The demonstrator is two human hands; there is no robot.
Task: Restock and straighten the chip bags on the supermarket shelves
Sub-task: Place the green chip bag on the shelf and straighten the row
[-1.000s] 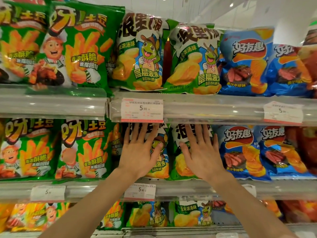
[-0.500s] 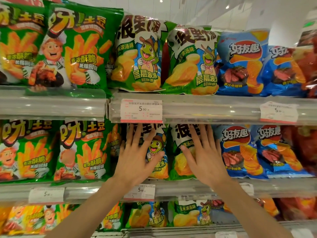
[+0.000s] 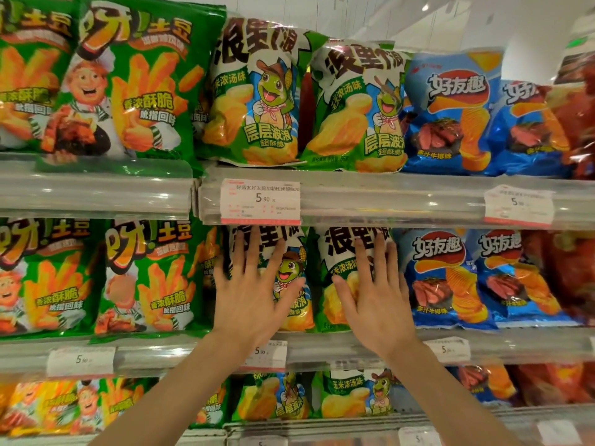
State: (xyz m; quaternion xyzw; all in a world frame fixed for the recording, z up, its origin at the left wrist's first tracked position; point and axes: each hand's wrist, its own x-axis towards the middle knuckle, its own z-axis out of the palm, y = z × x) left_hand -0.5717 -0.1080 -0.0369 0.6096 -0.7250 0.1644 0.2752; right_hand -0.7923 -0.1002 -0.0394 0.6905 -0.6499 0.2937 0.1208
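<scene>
**Two flat hands on the corn chip bags, middle shelf**

The middle shelf (image 3: 354,346) has a clear plastic front rail, and the upper shelf (image 3: 386,197) hangs low over it, so the tops of the bags on the middle shelf go behind the upper rail. The room between the two rails is narrow. A price tag (image 3: 260,197) sits on the upper rail just above the left hand's fingertips, and another price tag (image 3: 269,351) is on the lower rail near the left wrist.

Both arms reach forward and upward from the bottom of the view. The left hand (image 3: 254,291) lies flat, with fingers straight and spread, on the left corn chip bag (image 3: 294,278); it holds nothing and only presses on the front. The right hand (image 3: 378,294) is also flat and spread, with its palm on the right corn chip bag (image 3: 338,252). The thumbs point toward each other, with a gap between them.

The two corn chip bags stand upright side by side, touching, in the centre of the middle shelf. They are white and green, with a cartoon turtle and yellow chips. To their left stand green fries bags (image 3: 151,278), very close. To their right stand blue steak chip bags (image 3: 444,278), also touching. The same three kinds stand on the upper shelf in the same order.
</scene>
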